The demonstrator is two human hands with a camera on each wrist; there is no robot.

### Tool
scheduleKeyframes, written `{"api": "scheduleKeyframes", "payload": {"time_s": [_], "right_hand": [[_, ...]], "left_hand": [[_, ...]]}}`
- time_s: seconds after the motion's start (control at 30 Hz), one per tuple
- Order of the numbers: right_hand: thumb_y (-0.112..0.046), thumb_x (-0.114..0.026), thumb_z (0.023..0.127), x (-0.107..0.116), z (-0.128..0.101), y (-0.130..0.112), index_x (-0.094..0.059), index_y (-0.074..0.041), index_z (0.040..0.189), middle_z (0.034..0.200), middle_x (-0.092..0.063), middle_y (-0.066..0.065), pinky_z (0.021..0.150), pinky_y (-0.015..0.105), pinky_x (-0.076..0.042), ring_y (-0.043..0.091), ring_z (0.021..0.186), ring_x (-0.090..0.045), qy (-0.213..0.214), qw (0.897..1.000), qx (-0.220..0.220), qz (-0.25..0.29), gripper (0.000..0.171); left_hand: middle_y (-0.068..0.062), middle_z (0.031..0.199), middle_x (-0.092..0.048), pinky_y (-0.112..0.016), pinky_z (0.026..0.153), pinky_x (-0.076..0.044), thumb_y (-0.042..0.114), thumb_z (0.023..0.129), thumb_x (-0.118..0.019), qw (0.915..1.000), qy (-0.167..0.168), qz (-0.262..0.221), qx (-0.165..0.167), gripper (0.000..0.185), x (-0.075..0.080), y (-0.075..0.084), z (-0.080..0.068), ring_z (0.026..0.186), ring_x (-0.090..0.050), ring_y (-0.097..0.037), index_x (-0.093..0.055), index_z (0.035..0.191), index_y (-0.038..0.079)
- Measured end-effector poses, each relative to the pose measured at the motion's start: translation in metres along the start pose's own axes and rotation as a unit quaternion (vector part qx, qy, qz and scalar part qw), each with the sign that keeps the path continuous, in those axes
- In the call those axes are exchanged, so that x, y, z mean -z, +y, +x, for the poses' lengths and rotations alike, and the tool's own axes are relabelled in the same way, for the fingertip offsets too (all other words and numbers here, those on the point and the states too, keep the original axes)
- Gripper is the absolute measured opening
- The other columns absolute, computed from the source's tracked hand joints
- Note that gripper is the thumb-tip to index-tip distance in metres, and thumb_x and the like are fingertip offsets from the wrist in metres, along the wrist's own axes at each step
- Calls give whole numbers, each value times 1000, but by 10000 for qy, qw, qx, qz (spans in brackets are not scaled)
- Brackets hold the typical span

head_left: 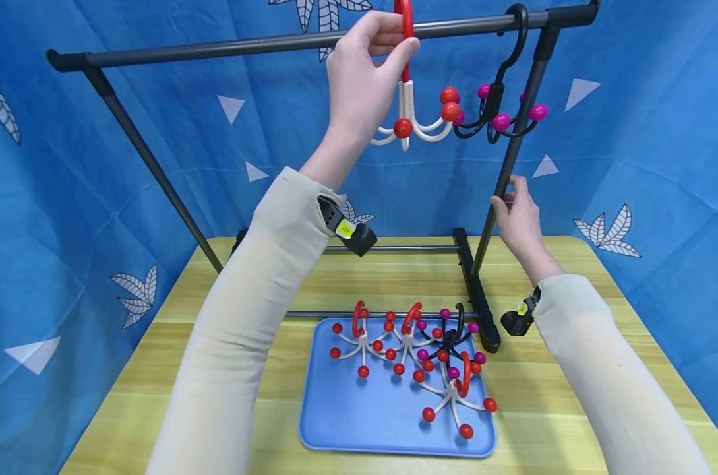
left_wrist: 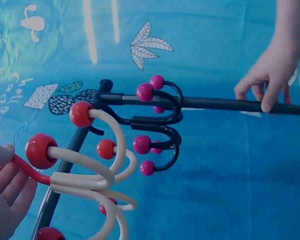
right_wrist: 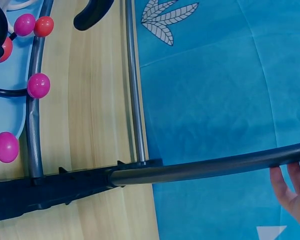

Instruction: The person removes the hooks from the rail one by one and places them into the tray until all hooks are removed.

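At the top rail, my left hand pinches the red hook of a white multi-armed hanger with red ball tips. Its arms hang below, and the hook's top is cut off in the head view, so I cannot tell whether it rests on the rail. To its right, a black hanger with magenta balls hangs from the same rail. My right hand holds the rack's right post between thumb and fingers; in the left wrist view this hand has its thumb across the post.
A blue tray on the wooden table carries several white hangers with red balls and a black hanger with magenta balls. The rack's black foot stands behind the tray's right side. Blue patterned cloth surrounds the table.
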State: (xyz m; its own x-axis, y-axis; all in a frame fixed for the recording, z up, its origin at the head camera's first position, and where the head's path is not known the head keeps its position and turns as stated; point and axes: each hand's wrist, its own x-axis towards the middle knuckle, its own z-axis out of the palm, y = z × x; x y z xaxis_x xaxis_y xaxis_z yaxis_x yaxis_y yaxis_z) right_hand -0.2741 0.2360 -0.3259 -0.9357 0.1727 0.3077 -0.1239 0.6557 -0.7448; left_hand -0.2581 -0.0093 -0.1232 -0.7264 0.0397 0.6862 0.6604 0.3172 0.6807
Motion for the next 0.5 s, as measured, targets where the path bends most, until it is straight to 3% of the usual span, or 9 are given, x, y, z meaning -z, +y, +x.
{"api": "scheduleKeyframes", "payload": {"time_s": [0.3,0.5], "right_hand": [[-27,-37,98,0,0,4,-25,-9,134,116,-45,23,84,53,-44,37,106,-50,2,10000,13,1,43],[-26,-38,98,0,1,4,-25,-9,134,116,-46,23,85,53,-44,37,106,-51,37,10000,16,-22,42]], "left_hand": [[-8,107,-64,-15,82,-47,15,84,-64,9999,-59,-126,-29,31,13,-9,-28,96,-57,-11,-60,112,2],[-8,100,-66,-19,78,-51,16,83,-66,9986,-212,-401,-283,28,18,-20,-52,89,-60,-9,-62,107,2]]}}
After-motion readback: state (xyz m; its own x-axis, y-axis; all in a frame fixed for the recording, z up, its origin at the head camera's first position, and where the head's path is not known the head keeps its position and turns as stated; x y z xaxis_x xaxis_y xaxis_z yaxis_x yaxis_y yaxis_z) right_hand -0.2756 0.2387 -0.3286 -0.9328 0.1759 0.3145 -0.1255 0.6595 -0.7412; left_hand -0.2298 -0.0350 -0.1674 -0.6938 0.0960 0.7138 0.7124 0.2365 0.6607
